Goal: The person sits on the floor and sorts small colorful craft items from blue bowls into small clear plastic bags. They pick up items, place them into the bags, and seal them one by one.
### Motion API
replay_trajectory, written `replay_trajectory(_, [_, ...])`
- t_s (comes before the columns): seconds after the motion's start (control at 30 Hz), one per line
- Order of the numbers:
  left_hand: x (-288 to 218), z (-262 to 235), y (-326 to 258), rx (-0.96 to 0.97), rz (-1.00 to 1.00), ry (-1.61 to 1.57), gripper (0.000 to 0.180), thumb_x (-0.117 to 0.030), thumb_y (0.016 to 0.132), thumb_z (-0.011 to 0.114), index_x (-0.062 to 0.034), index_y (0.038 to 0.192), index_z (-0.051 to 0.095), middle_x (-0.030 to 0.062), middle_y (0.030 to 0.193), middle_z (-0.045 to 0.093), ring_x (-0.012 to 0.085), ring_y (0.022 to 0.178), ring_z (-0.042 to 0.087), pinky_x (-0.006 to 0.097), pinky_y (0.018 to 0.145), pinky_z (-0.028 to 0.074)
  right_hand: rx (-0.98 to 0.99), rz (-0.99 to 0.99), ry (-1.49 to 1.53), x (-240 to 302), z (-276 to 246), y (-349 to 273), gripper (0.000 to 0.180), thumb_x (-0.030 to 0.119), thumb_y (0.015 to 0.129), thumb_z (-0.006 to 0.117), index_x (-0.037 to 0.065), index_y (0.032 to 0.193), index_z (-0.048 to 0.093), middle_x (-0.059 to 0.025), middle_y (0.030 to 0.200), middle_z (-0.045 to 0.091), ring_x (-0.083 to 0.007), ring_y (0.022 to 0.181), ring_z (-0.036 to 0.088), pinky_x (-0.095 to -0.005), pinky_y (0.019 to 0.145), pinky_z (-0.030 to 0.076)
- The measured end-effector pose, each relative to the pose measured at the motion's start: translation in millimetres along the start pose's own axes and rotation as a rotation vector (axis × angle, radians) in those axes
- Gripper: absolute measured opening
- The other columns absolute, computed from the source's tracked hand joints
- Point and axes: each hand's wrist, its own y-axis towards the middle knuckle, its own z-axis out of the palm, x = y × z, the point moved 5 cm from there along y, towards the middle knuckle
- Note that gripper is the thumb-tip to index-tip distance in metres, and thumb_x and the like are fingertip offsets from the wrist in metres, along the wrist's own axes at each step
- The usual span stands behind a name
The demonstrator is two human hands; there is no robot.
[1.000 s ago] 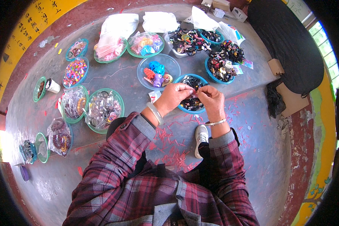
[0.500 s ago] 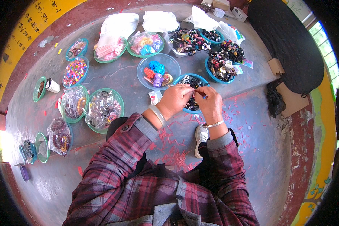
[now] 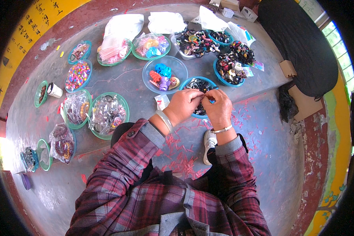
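My left hand (image 3: 181,105) and my right hand (image 3: 219,108) meet fingertip to fingertip above a blue basin (image 3: 200,116). Each is closed in a pinch. A small blue piece (image 3: 212,101) shows at the right fingers; what it is stays too small to tell, and the left fingers hide whatever they hold. Dark hair ties (image 3: 198,84) with small coloured bits lie in the basin below, partly covered by my hands. Just beyond, to the left, a clear blue bowl (image 3: 146,76) holds blue, red and purple pieces.
To the left stand green baskets, one with bagged trinkets (image 3: 109,114), and a bowl of colourful beads (image 3: 78,76). Behind are white bags (image 3: 124,26) and heaps of dark hair ties (image 3: 192,41). Red scraps (image 3: 185,167) litter the floor by my shoe (image 3: 210,145). A ledge edge crosses the floor.
My right fingers have shifted slightly and turned, and a small blue piece now shows at them. My left hand stays almost in place.
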Motion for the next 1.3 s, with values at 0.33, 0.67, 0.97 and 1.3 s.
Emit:
replay_trajectory(0.33, [19,6,-2,0.134,-0.257,-0.166,0.019,-0.012,0.083,0.057,-0.0003,0.097,0.063,0.0084,0.079,0.065,0.0102,0.07,0.059,0.025,0.064,0.047,0.007,-0.088,-0.016,3,-1,2,0.003,0.006,0.064,0.06,0.004,0.066,0.059,-0.0093,0.067,0.057,-0.0271,0.066,0.056,-0.0354,0.058,0.045])
replay_trajectory(0.67, [34,11,-4,0.112,-0.488,-0.769,0.022,-0.012,0.087,0.051,0.0043,0.098,0.06,0.0092,0.093,0.063,0.0143,0.082,0.061,0.026,0.075,0.049,0.192,0.341,0.39,-42,-4,9,0.01,0.008,0.071,0.061,0.001,0.077,0.064,-0.0033,0.067,0.06,-0.0078,0.059,0.054,-0.0225,0.054,0.043])
replay_trajectory(0.97, [45,0,-6,-0.007,-0.643,-0.892,0.02,-0.012,0.088,0.051,0.0029,0.099,0.058,0.0089,0.092,0.061,0.0141,0.081,0.06,0.024,0.074,0.05,0.195,0.363,0.446,-94,-30,16,0.012,0.01,0.071,0.061,0.001,0.078,0.065,0.0023,0.064,0.057,-0.004,0.059,0.047,-0.0206,0.05,0.037])
replay_trajectory(1.3, [39,-6,-5,-0.076,-0.653,-0.873,0.014,-0.013,0.086,0.055,-0.0014,0.094,0.058,0.0068,0.091,0.06,0.0137,0.084,0.059,0.024,0.07,0.05,0.263,0.333,-0.354,-180,-74,3,0.018,0.022,0.063,0.063,0.008,0.073,0.067,-0.0131,0.071,0.063,-0.0272,0.066,0.061,-0.0352,0.061,0.047])
